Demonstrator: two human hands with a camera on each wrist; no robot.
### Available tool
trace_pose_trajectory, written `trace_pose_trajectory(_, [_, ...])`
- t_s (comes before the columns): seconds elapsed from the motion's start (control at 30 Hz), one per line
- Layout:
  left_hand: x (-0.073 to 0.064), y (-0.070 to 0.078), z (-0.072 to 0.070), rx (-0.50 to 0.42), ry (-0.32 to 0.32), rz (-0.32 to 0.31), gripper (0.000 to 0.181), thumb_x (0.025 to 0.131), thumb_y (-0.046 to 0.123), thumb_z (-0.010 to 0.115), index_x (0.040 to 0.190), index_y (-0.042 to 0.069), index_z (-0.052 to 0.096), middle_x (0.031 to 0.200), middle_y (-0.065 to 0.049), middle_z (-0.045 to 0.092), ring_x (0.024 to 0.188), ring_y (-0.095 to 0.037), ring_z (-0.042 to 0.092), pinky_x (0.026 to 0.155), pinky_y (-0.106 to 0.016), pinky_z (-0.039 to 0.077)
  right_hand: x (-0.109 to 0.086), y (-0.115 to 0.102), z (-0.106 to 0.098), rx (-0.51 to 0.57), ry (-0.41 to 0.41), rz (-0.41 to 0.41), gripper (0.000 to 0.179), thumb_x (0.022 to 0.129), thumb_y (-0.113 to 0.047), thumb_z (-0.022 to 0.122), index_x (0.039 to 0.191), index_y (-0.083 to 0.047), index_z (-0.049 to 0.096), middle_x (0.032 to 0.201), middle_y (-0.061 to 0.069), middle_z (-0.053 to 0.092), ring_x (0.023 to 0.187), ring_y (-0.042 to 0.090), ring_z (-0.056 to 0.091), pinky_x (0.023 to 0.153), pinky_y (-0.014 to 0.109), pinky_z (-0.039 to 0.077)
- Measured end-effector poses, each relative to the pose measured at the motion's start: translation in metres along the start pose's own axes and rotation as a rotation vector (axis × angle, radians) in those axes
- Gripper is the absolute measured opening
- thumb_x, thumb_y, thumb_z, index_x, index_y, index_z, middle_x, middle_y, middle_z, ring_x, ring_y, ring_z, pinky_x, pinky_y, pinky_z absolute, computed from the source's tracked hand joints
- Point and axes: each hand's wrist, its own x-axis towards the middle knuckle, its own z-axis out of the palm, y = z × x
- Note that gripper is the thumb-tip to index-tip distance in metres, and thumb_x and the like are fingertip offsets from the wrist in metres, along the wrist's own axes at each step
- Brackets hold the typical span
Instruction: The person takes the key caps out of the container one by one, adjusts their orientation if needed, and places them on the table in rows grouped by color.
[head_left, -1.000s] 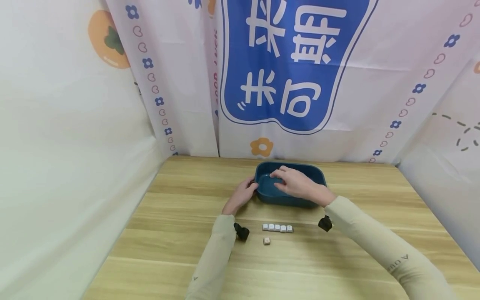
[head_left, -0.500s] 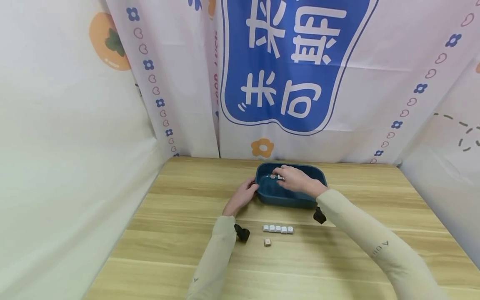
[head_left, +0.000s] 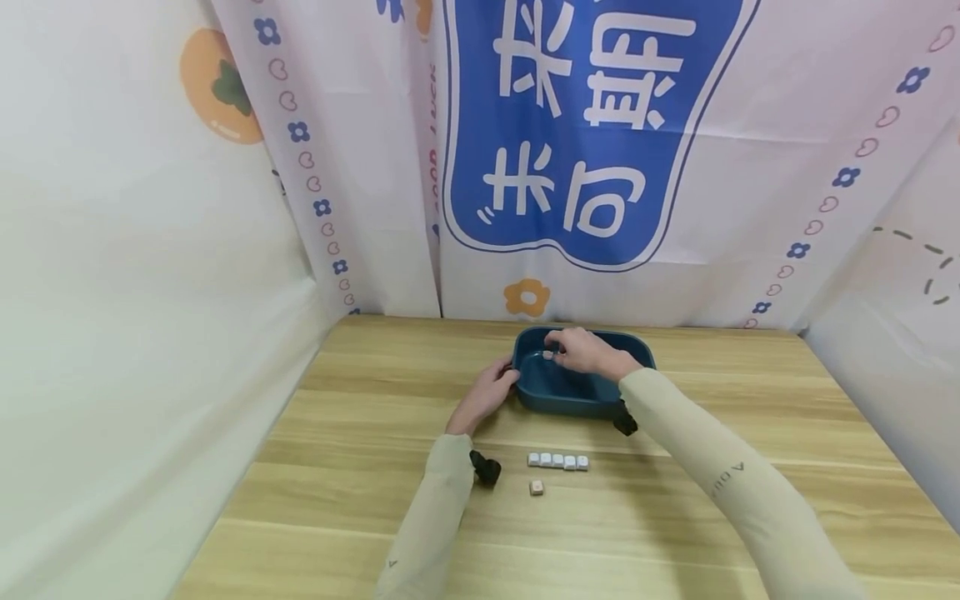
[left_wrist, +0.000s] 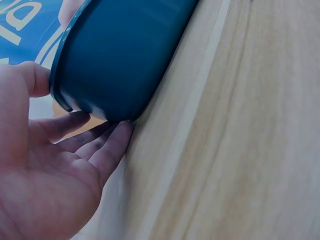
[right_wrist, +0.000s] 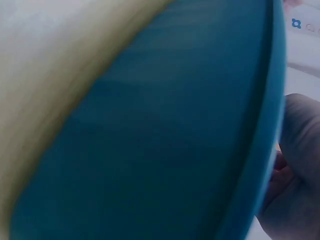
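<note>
Gripping a blue tub [head_left: 566, 406] by its left end on a wooden table [head_left: 360, 500], a person's left hand [head_left: 489, 392] sets thumb at the rim, while the right hand [head_left: 587, 348] bends its fingers over a small block [head_left: 548, 355] inside, whether pinched unclear. The tub looks light and stiff, best held by its rim; the block, likely hard and slick, suits fingertips on opposite sides

A white printed cloth [head_left: 757, 167] hangs behind a wood-grain table [head_left: 390, 400], its blue panel [head_left: 562, 142] bearing white characters [head_left: 521, 180]; below the panel, an orange flower [head_left: 513, 297]; blue flowers [head_left: 322, 207] and heart-like outlines [head_left: 828, 203] line the sides; a plain pale cloth [head_left: 150, 267] rises at left, an orange fruit print [head_left: 202, 79] above; the right-hand cloth [head_left: 892, 333] carries a dashed line [head_left: 903, 236]
</note>
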Motion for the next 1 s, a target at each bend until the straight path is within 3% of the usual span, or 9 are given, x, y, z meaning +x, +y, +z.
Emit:
trace_pose_trajectory(0.2, [0.001,0.002,0.000,0.012,-0.008,-0.005,0.049,0.095,0.031,0.044,0.141,0.015,0.040,0.136,-0.004,0.048,0.114,-0.016,0.052,0.095,-0.035,0.046,0.008,0.001,-0.001,-0.044,-0.035,0.005,0.032,0.091,-0.021,0.059,0.119,-0.005,0.060,0.098,0.010,0.066,0.075,0.018,0.059,0.072,0.037,0.051])
trace_pose_trajectory(0.5, [0.002,0.005,0.002,0.013,-0.025,0.012,0.048,0.095,0.030,0.043,0.141,0.015,0.040,0.136,-0.006,0.049,0.113,-0.016,0.053,0.092,-0.034,0.047,0.019,-0.004,0.003,-0.099,-0.118,0.092,0.034,0.091,-0.016,0.055,0.124,-0.008,0.057,0.117,0.011,0.061,0.091,0.022,0.058,0.084,0.042,0.049])
trace_pose_trajectory(0.77, [-0.002,0.006,-0.002,-0.004,-0.026,-0.003,0.048,0.096,0.029,0.043,0.142,0.015,0.039,0.137,-0.006,0.047,0.115,-0.017,0.052,0.094,-0.035,0.046,0.028,-0.010,0.010,-0.119,-0.184,0.128,0.037,0.091,-0.015,0.054,0.128,-0.009,0.055,0.111,0.009,0.062,0.082,0.020,0.055,0.079,0.038,0.049])
trace_pose_trajectory(1.0, [0.000,0.001,0.001,0.003,-0.008,-0.012,0.048,0.095,0.031,0.043,0.141,0.016,0.040,0.136,-0.004,0.048,0.114,-0.015,0.052,0.094,-0.035,0.046,0.029,-0.015,0.013,-0.162,-0.187,0.127,0.034,0.092,-0.012,0.052,0.125,-0.009,0.058,0.121,0.010,0.060,0.100,0.022,0.058,0.089,0.041,0.049])
